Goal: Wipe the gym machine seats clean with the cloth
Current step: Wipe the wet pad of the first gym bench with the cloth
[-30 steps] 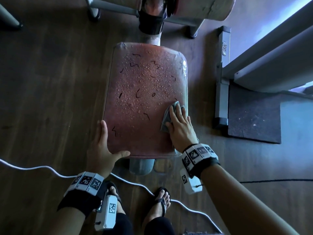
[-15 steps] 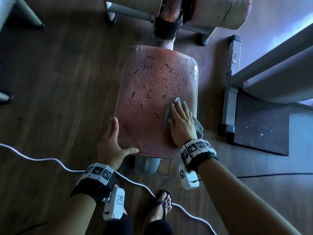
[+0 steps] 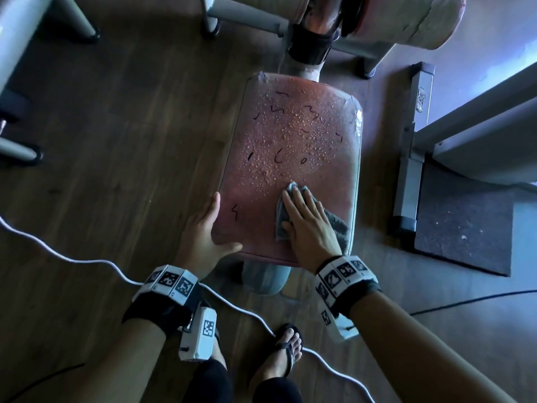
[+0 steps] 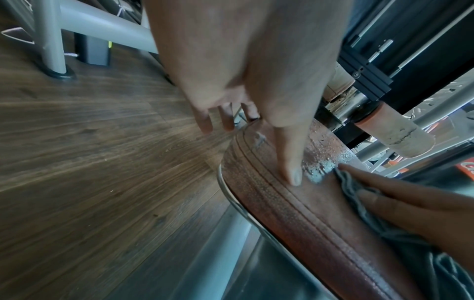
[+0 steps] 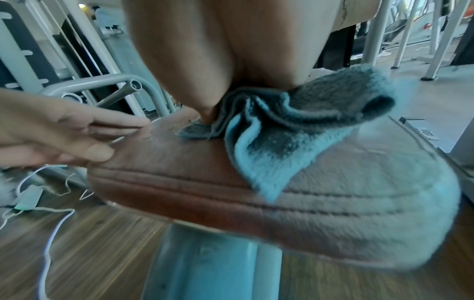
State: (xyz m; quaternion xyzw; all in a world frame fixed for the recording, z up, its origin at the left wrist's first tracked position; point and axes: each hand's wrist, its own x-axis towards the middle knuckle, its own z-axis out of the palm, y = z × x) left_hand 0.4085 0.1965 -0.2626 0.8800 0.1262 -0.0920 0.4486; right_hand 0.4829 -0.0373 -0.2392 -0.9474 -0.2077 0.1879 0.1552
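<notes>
1. Nearest the camera, a foot in a black sandal stands on the dark wood-plank floor just short of the padded reddish-brown vinyl gym seat, and a white cable trails across the floor past the seat's grey post.
2. The left hand braces the seat's near left corner with straight fingers along the side and the thumb along the near edge; its grip is relaxed, holding nothing.
3. The right hand lies flat on the crumpled grey-blue terry cloth, pressing it onto the near right part of the seat; the fingers are straight, not clenched around it.
4. Beyond the cloth, water droplets and dark squiggly marks cover the middle and far part of the seat, so most wiping looks undone.
5. Risk: a loose flap of cloth hangs toward the seat's right edge; a flat palm may let the cloth bunch or slide off, skipping patches. Pushed droplets may also run off onto the floor near the cable.
6. Past the seat's far end stand a worn tan foam roller pad and grey metal frame tubes; right of the seat, a grey steel base rail and a dark rubber mat crowd that side.
</notes>
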